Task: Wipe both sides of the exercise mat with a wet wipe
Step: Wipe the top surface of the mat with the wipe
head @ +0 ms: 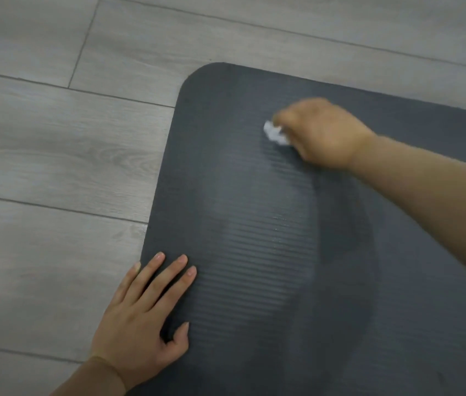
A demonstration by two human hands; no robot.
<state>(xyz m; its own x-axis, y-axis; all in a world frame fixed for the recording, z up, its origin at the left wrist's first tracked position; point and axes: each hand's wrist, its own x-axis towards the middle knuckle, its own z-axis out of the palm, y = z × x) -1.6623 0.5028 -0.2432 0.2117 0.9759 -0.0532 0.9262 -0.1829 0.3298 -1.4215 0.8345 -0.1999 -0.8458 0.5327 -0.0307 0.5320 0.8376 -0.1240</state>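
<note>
Left hand (pixel 143 315) lies flat, fingers straight and spread, pressing the near-left edge of the exercise mat (pixel 254 252); its little finger overhangs onto the floor (pixel 55 167). The dark ribbed mat lies flat on grey wood-look planks, its rounded far-left corner fully visible, with bare floor along its left and far edges. A lighter sheen runs up the mat's middle. Farther out, the right hand (pixel 319 132), blurred, grips a crumpled white wet wipe (pixel 275 133) against the mat surface, inside the far edge.
</note>
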